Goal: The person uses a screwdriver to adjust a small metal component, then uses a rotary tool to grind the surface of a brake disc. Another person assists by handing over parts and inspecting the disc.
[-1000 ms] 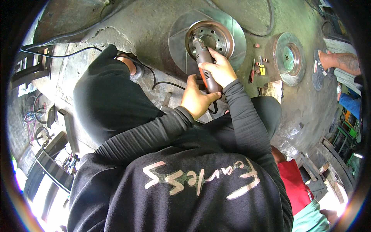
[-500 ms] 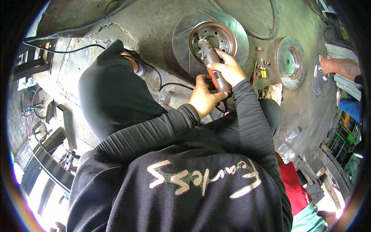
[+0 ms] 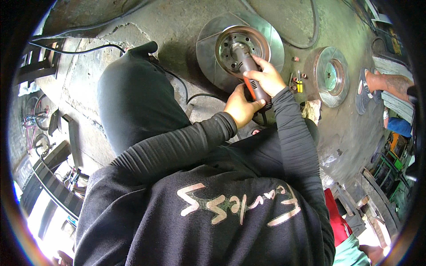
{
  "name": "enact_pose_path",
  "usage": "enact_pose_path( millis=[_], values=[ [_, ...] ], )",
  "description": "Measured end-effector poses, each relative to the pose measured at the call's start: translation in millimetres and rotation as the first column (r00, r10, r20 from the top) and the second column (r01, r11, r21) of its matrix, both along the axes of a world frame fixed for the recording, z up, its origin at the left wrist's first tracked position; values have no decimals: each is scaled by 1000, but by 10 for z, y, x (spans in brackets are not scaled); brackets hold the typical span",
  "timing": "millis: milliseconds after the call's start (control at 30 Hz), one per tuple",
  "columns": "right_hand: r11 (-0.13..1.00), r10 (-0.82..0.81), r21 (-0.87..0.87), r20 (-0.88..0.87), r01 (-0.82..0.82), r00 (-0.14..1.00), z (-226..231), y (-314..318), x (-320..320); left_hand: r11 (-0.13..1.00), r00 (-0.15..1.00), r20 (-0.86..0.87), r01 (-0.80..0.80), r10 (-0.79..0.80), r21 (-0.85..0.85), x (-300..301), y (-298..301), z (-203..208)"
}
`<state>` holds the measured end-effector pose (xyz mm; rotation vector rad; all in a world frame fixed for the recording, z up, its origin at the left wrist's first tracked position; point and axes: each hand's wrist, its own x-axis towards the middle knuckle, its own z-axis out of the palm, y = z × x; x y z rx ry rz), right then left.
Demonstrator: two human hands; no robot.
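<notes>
Both my hands are closed round a corded power grinder [image 3: 243, 60] with a dark body, orange underside and metal head. My left hand [image 3: 241, 107] grips its rear end near the cord. Higher up the body, my right hand [image 3: 267, 77] wraps the grip from the right. The grinder's head lies over the raised, holed centre of a large brake disc [image 3: 207, 46] on the ground in front of me. Whether the head touches the metal, and what tip it carries, I cannot tell.
A second brake disc [image 3: 318, 73] lies to the right, near another person's sandalled foot [image 3: 364, 91]. Between the discs are yellow-handled tools [image 3: 300, 85] and a crumpled cloth [image 3: 311, 110]. The black power cord [image 3: 203, 95] runs left. A hose [image 3: 314, 26] curves behind.
The grinder and both hands have shifted slightly right and nearer me, its head moving from the left part of the disc's centre toward the middle. My left knee has tilted inward.
</notes>
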<state>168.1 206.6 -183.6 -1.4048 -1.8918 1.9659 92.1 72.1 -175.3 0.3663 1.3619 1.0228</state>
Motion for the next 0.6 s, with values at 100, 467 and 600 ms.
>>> enact_pose_path(
  millis=[100,467,600],
  values=[
    [991,131,-33,-25,-132,991,29,34,4,999,999,-4,49,-49,1,37,7,-43],
    [996,79,28,-2,-79,997,31,185,31,999,997,-66,40,-40,-11,13,161,145],
    [976,217,7,1,-217,976,41,255,41,1000,999,-29,21,-21,18,78,194,35]
  ],
)
